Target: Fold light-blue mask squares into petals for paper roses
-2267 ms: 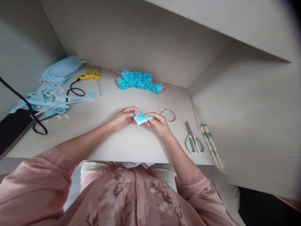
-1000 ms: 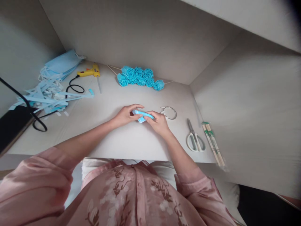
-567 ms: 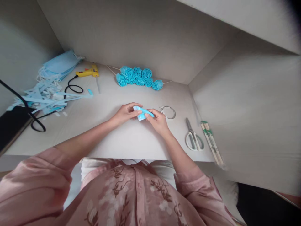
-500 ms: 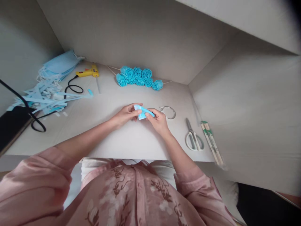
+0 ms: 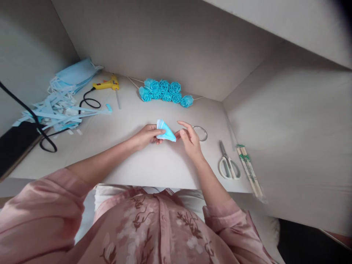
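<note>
Between thumb and fingers, my left hand (image 5: 148,135) pinches a folded piece of light blue mask fabric (image 5: 166,132), its shape roughly triangular with a white edge on the left. Just right of the fabric's pointed corner, my right hand (image 5: 190,139) has its fingers apart and holds nothing that I can see. A thin ring-shaped loop (image 5: 203,129), perhaps wire, lies on the table right behind my right hand and is partly covered by it.
Blue fabric roses (image 5: 166,91) on sticks lie at the back. To the left are a yellow glue gun (image 5: 107,84), stacked face masks (image 5: 75,73) and cut strips (image 5: 59,110). Scissors (image 5: 227,161) and packed wooden sticks (image 5: 249,170) lie right. A black cord (image 5: 33,117) loops at left.
My right hand has let go of the fabric and moved slightly right, its fingers spreading. The fabric, previously gripped by both hands, now shows a wider triangular face. The view has shifted slightly.
</note>
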### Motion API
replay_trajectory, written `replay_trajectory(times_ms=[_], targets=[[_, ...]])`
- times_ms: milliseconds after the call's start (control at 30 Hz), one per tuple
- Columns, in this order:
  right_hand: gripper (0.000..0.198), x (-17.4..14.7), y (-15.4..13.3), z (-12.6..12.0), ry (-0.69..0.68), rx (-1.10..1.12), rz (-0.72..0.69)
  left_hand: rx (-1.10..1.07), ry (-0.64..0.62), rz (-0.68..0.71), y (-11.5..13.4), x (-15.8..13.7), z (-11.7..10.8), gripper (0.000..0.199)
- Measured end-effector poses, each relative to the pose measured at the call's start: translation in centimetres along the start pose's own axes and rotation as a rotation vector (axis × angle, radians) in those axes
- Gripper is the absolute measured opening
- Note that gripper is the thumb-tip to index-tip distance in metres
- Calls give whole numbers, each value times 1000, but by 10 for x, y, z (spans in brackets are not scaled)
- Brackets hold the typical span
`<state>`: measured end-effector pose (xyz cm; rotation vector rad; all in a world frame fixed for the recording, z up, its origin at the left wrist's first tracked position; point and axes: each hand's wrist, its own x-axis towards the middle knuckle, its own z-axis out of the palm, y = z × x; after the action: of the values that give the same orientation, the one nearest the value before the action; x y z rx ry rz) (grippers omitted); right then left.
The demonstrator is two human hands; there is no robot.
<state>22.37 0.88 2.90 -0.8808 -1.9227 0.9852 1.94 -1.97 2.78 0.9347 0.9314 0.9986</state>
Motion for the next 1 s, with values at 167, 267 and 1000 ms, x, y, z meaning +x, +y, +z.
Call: replay_trajectory(times_ms=[167,267,1000], targets=[[33,5,2,-4,-57,-221,-282,-3,-102,-77,5,-3,-2,27],[27,7,3,-3,-112,-315,-397,33,-148,-108,5,-4,-2,28],[30,1,0,21,12,231,182,381,-103,77,-2,-3,5,30]])
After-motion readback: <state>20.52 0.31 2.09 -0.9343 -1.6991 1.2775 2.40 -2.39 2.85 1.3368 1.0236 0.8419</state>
